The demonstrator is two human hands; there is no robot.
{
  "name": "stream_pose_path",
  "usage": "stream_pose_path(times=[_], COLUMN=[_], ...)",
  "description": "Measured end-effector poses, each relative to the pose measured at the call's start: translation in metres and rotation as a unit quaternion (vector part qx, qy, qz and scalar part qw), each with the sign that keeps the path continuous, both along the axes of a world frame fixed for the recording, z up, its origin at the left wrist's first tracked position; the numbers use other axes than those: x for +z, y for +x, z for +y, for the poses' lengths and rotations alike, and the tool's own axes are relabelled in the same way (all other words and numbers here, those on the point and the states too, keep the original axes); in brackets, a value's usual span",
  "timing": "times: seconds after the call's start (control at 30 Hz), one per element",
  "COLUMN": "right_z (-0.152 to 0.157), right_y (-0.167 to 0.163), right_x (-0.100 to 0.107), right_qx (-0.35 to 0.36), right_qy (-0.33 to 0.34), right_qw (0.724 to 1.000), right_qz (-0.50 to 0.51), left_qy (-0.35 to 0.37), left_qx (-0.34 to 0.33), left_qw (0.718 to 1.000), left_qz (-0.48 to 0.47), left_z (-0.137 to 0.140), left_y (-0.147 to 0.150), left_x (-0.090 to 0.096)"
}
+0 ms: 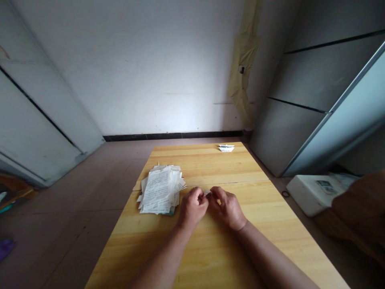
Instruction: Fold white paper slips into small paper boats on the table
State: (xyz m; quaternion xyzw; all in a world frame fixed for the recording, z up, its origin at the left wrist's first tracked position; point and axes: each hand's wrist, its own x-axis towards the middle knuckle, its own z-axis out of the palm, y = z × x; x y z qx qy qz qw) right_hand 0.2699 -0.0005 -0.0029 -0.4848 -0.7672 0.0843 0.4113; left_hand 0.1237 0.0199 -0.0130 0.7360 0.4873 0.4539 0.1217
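Note:
A small piece of folded paper (pixel 207 193) shows between my two hands, mostly hidden by the fingers. My left hand (pixel 194 205) is closed on its left side, fingers curled in. From the right, my right hand (pixel 227 205) pinches it with thumb and fingertips. Both hands are low over the middle of the wooden table (pixel 192 168). Just left of my left hand lies a loose stack of printed paper sheets (pixel 159 190). Near the table's far edge stands a small folded paper boat (pixel 226 148), white with printed marks.
A white wall (pixel 168 72) with a dark baseboard rises beyond the table. Grey panels (pixel 288 124) stand at the right, near a white box (pixel 309 192) on the floor. A brown object (pixel 361 212) sits beside the box. Something purple (pixel 5 249) lies on the floor at left.

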Motion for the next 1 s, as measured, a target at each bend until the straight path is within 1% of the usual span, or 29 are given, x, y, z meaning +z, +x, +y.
stream_pose_path(times=[0.07, 0.13, 0.23, 0.33, 0.43, 0.53, 0.63, 0.77, 0.83, 0.93, 1.0], right_z=[0.0002, 0.0009, 0.0023, 0.0029, 0.0021, 0.0008, 0.0002, 0.0000, -0.0002, -0.0006, -0.0011], right_y=[-0.0005, -0.0009, -0.0016, -0.0029, -0.0041, -0.0045, -0.0050, -0.0054, -0.0051, -0.0040, -0.0032], right_x=[-0.0020, -0.0038, -0.0048, -0.0036, -0.0013, -0.0002, -0.0009, -0.0019, -0.0019, -0.0014, -0.0003], right_qx=[-0.012, -0.018, -0.033, -0.048, -0.048, -0.044, -0.037, -0.033, -0.033, -0.035, -0.035], right_qy=[0.039, 0.053, 0.043, 0.022, -0.004, -0.016, -0.011, 0.001, 0.008, 0.023, 0.027], right_qw=[0.999, 0.998, 0.998, 0.999, 0.998, 0.998, 0.998, 0.998, 0.999, 0.999, 0.999], right_qz=[-0.031, -0.039, -0.014, 0.013, 0.028, 0.039, 0.046, 0.047, 0.037, 0.022, 0.018], left_qy=[-0.019, -0.039, -0.061, -0.075, -0.080, -0.092, -0.095, -0.095, -0.104, -0.117, -0.128], left_qx=[0.002, 0.005, 0.008, -0.003, -0.007, -0.002, -0.005, -0.050, -0.056, -0.056, -0.073], left_qw=[1.000, 0.999, 0.998, 0.996, 0.995, 0.992, 0.991, 0.990, 0.988, 0.984, 0.977], left_qz=[-0.005, -0.011, -0.022, -0.043, -0.063, -0.081, -0.097, -0.096, -0.100, -0.123, -0.151], left_z=[-0.0010, -0.0019, -0.0028, -0.0031, -0.0029, -0.0035, -0.0059, -0.0092, -0.0097, -0.0090, -0.0080], left_y=[0.0004, 0.0011, 0.0027, 0.0046, 0.0059, 0.0063, 0.0062, 0.0057, 0.0054, 0.0050, 0.0048], left_x=[0.0016, 0.0028, 0.0035, 0.0032, 0.0031, 0.0052, 0.0087, 0.0106, 0.0097, 0.0073, 0.0059])
